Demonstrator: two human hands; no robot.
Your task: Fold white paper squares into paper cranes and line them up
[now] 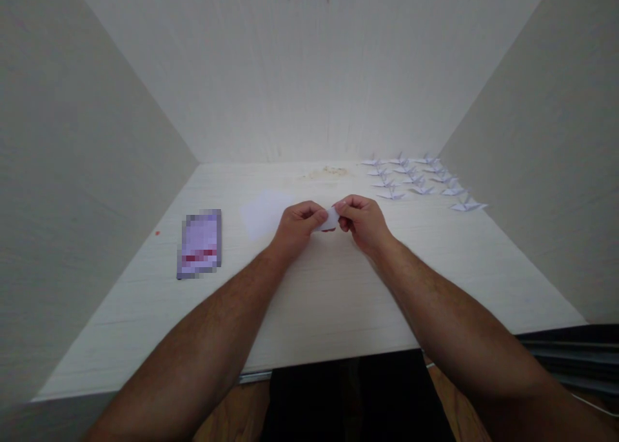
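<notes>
Between my hands, above the middle of the table, is a small piece of folded white paper. My left hand is closed on its left side, with the thumb lying on top. At its right end my right hand pinches the paper between thumb and fingers. The underside of the paper and some fingertips are hidden. White paper sheets lie flat on the table just left of my left hand. Several folded white paper cranes stand in rows beyond my right hand.
The white table is enclosed by a back wall and two side walls. A blurred-out phone-like object lies at the left. A small orange speck is near the left edge. Brownish marks show at the back.
</notes>
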